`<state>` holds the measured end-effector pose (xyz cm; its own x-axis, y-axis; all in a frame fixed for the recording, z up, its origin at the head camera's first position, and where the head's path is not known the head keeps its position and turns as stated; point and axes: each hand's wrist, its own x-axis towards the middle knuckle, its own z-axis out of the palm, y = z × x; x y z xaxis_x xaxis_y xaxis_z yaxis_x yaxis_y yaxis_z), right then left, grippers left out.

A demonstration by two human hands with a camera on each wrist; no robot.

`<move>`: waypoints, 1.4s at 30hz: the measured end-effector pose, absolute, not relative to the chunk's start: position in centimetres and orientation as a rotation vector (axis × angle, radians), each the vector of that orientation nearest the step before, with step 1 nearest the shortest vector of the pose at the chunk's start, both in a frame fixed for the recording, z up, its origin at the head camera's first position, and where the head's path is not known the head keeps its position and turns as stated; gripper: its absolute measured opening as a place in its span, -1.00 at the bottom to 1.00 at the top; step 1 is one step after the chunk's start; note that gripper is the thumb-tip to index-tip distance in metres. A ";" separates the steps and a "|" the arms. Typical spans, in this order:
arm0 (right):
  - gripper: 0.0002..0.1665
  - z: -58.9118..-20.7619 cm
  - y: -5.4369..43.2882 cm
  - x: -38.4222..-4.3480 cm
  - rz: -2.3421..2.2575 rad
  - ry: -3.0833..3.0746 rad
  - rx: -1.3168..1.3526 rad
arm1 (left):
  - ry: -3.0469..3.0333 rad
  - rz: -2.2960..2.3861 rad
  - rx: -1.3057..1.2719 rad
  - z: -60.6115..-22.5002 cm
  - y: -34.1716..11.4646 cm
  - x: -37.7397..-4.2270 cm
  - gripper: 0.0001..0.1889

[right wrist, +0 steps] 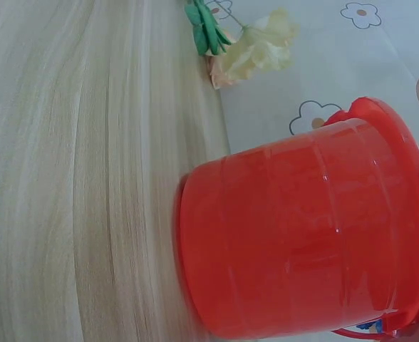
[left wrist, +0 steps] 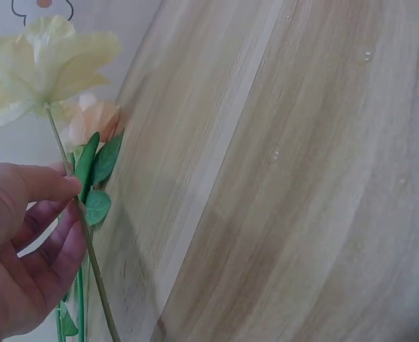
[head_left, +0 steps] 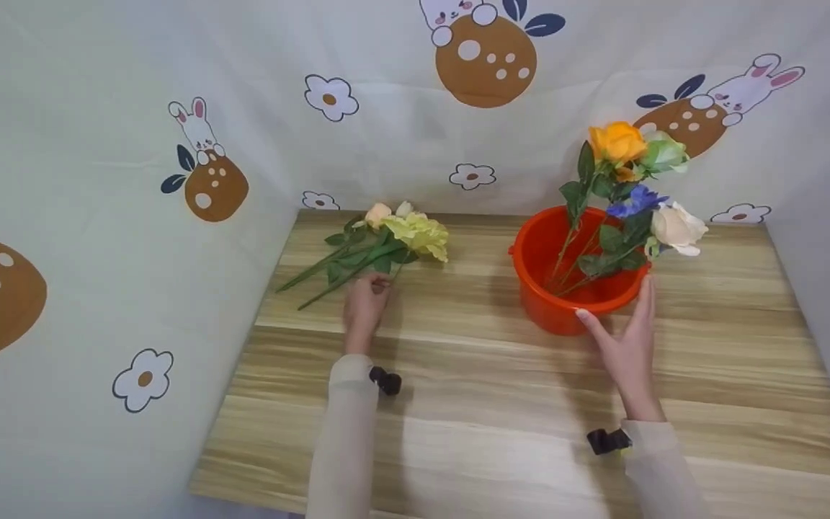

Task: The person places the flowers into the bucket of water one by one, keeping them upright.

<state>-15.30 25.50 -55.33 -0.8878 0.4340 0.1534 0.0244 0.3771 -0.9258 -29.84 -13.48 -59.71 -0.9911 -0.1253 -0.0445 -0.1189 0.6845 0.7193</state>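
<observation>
In the left wrist view my left hand (left wrist: pixel 31 242) pinches the thin green stem of a yellow flower (left wrist: pixel 49 60) between thumb and fingers. The head view has this left hand (head_left: pixel 367 299) beside a small group of stems, with the yellow bloom (head_left: pixel 418 234) and a peach flower (head_left: pixel 377 215) at their far end. My right hand (head_left: pixel 631 346) touches the rim of a red bucket (head_left: pixel 555 313), its thumb and fingers spread apart. Orange (head_left: pixel 617 143), pale green (head_left: pixel 665 153), blue (head_left: pixel 637 201) and cream (head_left: pixel 676 227) flowers stand in the bucket, leaning right.
A wood-grain table (head_left: pixel 487 418) carries everything. Behind it and at the left hangs a pale cloth (head_left: pixel 386 144) printed with rabbits and daisies. Each wrist wears a small black camera, one on the left (head_left: pixel 386 380) and one on the right (head_left: pixel 606 441).
</observation>
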 end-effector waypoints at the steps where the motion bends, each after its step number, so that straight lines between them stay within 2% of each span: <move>1: 0.31 -55.3 25.5 -15.3 1.516 -2.269 -0.393 | -2.874 -1.232 0.202 -59.6 -13.4 -29.8 -0.80; 19: 0.33 -55.2 25.6 -15.5 1.507 -2.296 -0.423 | -2.786 -1.291 0.062 -57.9 -11.6 -29.5 -0.83; 26: 0.30 -55.4 25.6 -15.4 1.474 -2.283 -0.373 | -2.748 -1.318 0.030 -57.6 -10.8 -29.1 -0.75; 42: 0.33 -55.3 25.6 -15.4 1.511 -2.294 -0.420 | -2.687 -1.430 -0.031 -56.7 -9.1 -28.4 -0.81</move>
